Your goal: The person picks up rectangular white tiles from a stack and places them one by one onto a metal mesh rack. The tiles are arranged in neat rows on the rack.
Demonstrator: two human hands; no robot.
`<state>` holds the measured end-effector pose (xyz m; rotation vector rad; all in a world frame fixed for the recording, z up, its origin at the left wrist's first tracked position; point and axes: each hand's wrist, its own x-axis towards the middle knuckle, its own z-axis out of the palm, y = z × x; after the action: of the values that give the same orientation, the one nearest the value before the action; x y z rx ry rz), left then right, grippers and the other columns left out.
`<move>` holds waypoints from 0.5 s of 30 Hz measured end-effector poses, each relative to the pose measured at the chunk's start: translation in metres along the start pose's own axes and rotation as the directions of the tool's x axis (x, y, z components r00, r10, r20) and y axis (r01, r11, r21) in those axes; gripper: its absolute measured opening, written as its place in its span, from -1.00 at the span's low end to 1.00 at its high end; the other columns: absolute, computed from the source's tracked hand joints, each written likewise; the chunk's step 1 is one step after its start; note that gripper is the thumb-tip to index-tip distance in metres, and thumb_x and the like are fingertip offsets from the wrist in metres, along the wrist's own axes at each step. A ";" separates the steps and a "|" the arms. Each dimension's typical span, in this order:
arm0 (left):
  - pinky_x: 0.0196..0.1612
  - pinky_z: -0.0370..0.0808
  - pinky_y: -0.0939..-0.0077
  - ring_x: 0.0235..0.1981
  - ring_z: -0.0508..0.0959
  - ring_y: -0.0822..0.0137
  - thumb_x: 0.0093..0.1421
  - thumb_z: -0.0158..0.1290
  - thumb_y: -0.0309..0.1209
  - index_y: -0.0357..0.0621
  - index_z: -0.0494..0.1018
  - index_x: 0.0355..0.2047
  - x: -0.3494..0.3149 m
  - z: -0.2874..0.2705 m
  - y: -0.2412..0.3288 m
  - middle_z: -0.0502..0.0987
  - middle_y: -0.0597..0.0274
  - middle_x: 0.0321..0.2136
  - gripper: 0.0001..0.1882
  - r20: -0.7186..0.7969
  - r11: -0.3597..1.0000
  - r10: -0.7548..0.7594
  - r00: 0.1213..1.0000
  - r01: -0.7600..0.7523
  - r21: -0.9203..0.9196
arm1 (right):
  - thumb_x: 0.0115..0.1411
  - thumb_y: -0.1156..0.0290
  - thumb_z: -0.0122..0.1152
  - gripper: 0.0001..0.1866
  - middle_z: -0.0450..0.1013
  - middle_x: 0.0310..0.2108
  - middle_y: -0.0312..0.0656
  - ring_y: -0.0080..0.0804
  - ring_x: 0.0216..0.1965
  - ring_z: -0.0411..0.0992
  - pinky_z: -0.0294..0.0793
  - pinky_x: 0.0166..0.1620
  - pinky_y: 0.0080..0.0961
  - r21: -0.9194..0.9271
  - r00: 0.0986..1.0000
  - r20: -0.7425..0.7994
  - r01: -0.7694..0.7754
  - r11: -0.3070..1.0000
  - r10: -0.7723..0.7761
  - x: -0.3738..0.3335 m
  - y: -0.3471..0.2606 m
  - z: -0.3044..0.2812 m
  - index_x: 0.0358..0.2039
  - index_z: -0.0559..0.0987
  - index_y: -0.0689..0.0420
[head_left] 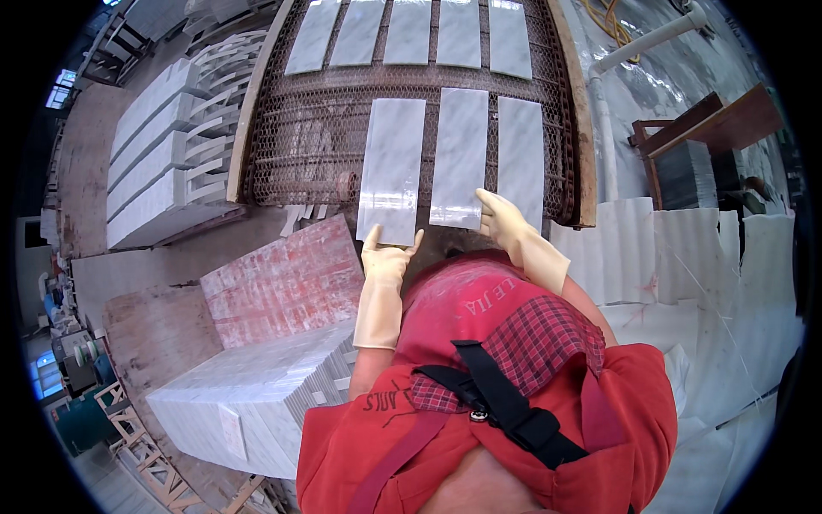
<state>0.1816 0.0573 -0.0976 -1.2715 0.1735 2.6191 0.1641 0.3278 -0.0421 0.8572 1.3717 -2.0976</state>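
Note:
My left hand (pixel 388 259), in a cream rubber glove, grips the near end of a long grey-white marble tile (pixel 392 167), which juts over the front of the mesh conveyor. A thin strip shows along that tile's left edge; I cannot tell if a second tile lies beneath. My right hand (pixel 507 224), gloved alike, has its fingertips at the near right corner of the middle marble tile (pixel 460 154), its underside grip hidden. Just right of it lies a third tile (pixel 521 146), its near end partly behind the right glove.
Farther up the wire-mesh conveyor belt (pixel 317 103) lies a row of several tiles (pixel 408 32). Wooden rails (pixel 586 163) edge the belt. Stacked tiles (pixel 154 146) stand at the left, a tile stack (pixel 248 394) near my left side. White foam sheets (pixel 685 257) hang at the right.

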 end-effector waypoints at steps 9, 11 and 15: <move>0.38 0.10 -0.56 0.43 0.27 -0.03 0.42 -0.22 0.27 0.18 0.33 0.39 -0.008 0.015 0.005 0.32 0.18 0.42 -0.29 0.043 0.996 -0.011 0.999 0.007 0.087 | 0.48 0.06 0.09 -0.44 0.45 0.26 0.05 -0.18 0.33 0.39 0.36 0.36 -0.32 -0.438 0.957 0.078 0.283 0.853 -0.278 -0.052 -0.024 0.018 0.34 0.46 0.15; 0.37 0.14 -0.55 0.40 0.31 -0.06 0.44 -0.22 0.20 0.09 0.34 0.38 -0.006 0.015 0.007 0.35 0.11 0.39 -0.32 0.063 0.996 -0.018 0.998 0.013 0.083 | 0.51 0.08 0.05 -0.43 0.42 0.29 0.04 -0.17 0.33 0.38 0.34 0.38 -0.30 -0.363 0.977 0.154 0.193 0.912 -0.145 -0.045 -0.025 0.035 0.38 0.39 0.15; 0.31 0.25 -0.51 0.31 0.40 -0.10 0.48 -0.15 -0.11 -0.11 0.38 0.29 0.005 0.019 0.008 0.42 -0.02 0.30 -0.49 -0.056 0.996 0.066 0.996 -0.062 0.066 | 0.53 0.10 0.01 -0.38 0.37 0.33 -0.01 -0.17 0.32 0.38 0.34 0.38 -0.30 -0.289 0.979 0.201 0.019 0.957 0.041 -0.025 -0.027 0.072 0.46 0.26 0.15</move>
<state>0.1624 0.0538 -0.0901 -1.3426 0.3101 2.6081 0.1456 0.2732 0.0145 0.5123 1.5067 -1.8545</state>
